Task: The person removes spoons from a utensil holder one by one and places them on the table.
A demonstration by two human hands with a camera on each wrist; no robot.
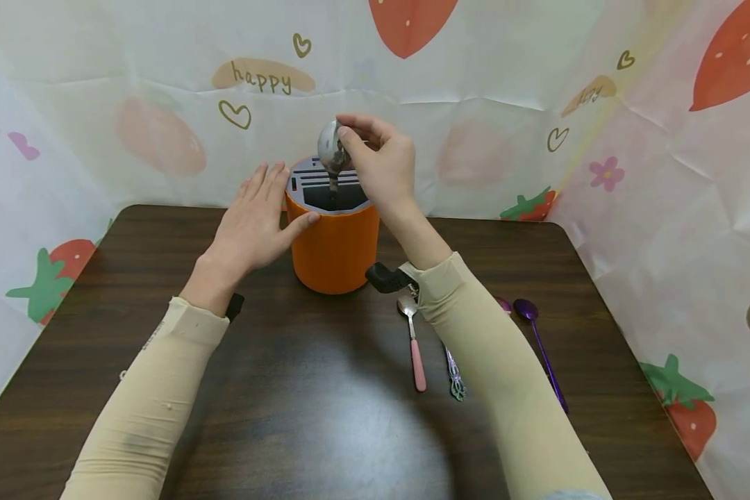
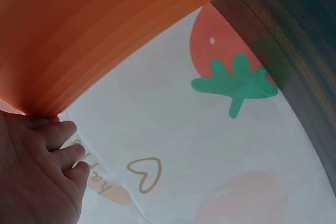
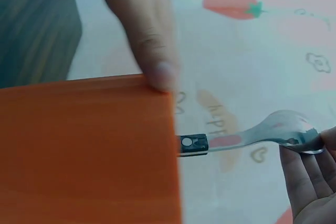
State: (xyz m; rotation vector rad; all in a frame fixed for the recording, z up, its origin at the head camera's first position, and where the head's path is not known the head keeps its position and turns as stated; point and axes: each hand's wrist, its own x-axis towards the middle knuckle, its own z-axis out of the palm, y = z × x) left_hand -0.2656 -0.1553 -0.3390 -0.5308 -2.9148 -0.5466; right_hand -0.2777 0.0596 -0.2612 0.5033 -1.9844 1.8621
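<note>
One steel spoon (image 1: 331,149) stands bowl-up over the orange holder (image 1: 334,246), its dark handle end dipping into a slot of the grey insert (image 1: 325,187); the right hand (image 1: 378,163) pinches the bowl between thumb and fingertips. The left hand (image 1: 256,219) lies flat against the holder's side, fingers straight, thumb on the rim. The holder stands on the dark wooden table (image 1: 325,417). Nearer the person lie a pink-handled spoon (image 1: 414,344), an ornate silver handle (image 1: 455,378) and a purple spoon (image 1: 540,347).
</note>
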